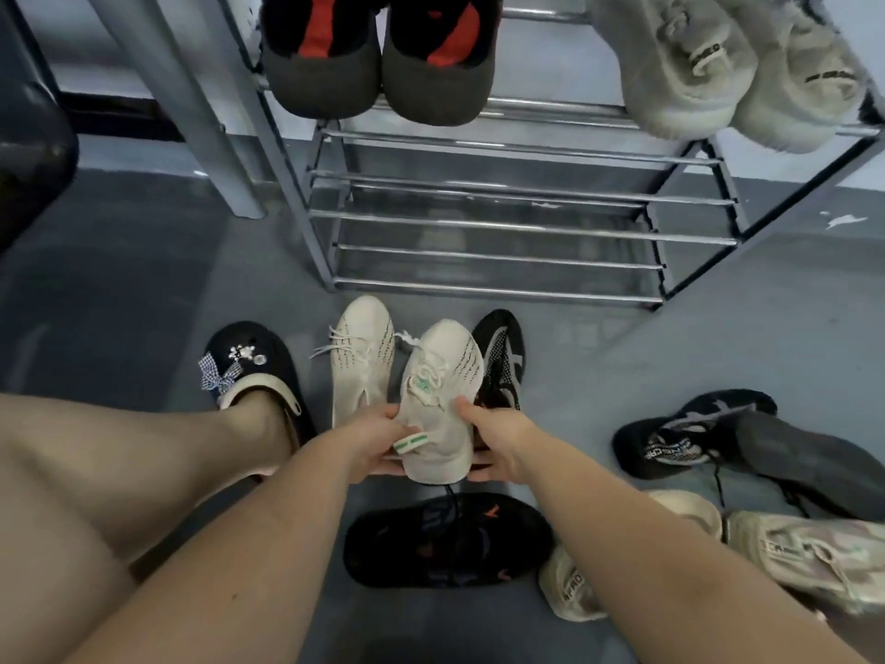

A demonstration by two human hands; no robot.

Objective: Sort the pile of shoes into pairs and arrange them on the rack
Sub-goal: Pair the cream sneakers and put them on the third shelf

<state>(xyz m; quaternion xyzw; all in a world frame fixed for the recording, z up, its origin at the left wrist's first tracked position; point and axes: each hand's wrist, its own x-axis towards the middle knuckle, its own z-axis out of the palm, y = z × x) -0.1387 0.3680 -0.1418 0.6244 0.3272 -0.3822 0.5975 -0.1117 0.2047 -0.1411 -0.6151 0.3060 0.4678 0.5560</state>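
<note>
Centre frame, both hands grip one white sneaker [438, 400] at its heel, left hand [378, 440] and right hand [495, 436] on either side, its mate [361, 361] on the floor just beside, below the rack [503, 222].

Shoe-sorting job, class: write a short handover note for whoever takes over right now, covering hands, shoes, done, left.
Left hand and right hand both grip one white knit sneaker by its heel end, above the floor.
Its match lies just to its left on the floor.
Done: black-and-red slippers and fluffy grey pair sit on the rack's top shelf.
Left: rack the white pair; pair up the black shoes and beige sneakers lying loose on the floor. Lower shelves hold no shoes.
</note>
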